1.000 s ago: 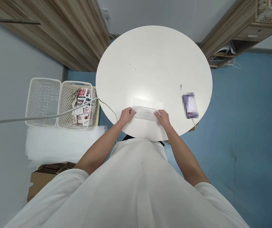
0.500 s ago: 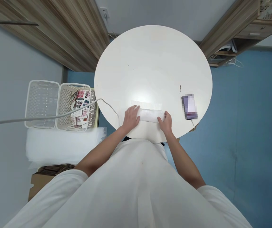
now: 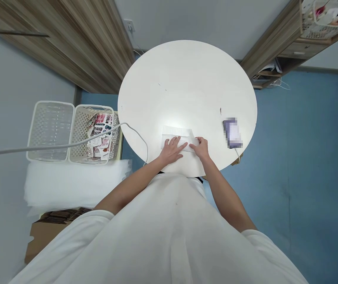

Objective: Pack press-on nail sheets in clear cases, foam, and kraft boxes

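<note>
A thin white, see-through packing sheet (image 3: 177,131) lies folded near the front edge of the round white table (image 3: 186,86). My left hand (image 3: 171,151) rests flat across its middle, fingers spread over the folded layer. At the sheet's right end, my right hand (image 3: 201,148) has thumb and fingers pinched on the folded edge. That end is turned up at a slant between the hands. Part of the front fold is hidden under my left fingers.
A blurred purple item (image 3: 233,134) with a cable lies on the table's right. Left of the table stand a basket (image 3: 114,136) of printed blister cards, a clear basket (image 3: 51,132), a stack of white sheets (image 3: 74,183) and cardboard (image 3: 45,236). A grey cable (image 3: 98,136) crosses the baskets.
My left hand has moved right, from the sheet's left end onto its middle. My right hand has shifted slightly left, and the sheet's right end is now folded in.
</note>
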A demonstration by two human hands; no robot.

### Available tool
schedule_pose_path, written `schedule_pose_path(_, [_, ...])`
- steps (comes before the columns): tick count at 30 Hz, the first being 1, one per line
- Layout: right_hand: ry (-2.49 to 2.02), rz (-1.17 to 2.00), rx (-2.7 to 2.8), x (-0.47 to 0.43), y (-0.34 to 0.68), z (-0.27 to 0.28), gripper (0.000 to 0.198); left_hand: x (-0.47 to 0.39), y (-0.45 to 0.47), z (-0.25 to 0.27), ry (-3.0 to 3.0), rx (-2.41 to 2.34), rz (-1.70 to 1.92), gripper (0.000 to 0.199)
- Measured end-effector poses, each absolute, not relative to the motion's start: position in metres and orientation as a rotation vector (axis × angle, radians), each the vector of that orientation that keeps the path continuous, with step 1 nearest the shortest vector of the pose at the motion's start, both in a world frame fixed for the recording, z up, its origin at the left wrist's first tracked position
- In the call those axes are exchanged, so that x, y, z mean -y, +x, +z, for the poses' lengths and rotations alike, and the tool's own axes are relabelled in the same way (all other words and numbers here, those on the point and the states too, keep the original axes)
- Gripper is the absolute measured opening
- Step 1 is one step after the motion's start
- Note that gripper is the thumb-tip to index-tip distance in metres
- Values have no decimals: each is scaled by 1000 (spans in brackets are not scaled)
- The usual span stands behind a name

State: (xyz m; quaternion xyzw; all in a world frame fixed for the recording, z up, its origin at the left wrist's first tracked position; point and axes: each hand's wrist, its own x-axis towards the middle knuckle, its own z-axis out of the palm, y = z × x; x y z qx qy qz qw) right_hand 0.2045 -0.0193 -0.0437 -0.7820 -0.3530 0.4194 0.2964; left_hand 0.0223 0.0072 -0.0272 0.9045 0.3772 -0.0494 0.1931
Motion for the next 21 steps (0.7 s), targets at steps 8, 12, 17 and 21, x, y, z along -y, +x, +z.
schedule_pose_path(8, [-2217,1148,855,26,203,-40,37,2,30,-25,2484,-1073,-209,78])
schedule_pose_path(12, [-2209,1042,953,16,189,-36,19,1,30,-28,2387,-1079,-152,74])
schedule_pose_path(17, [-2036,1222,966,8,169,-27,20,-6,20,-30,2202,-1071,-3,69])
schedule_pose_path(21, [-1974,1346,969,7,166,-26,24,-5,15,-29,2199,-1060,96,69])
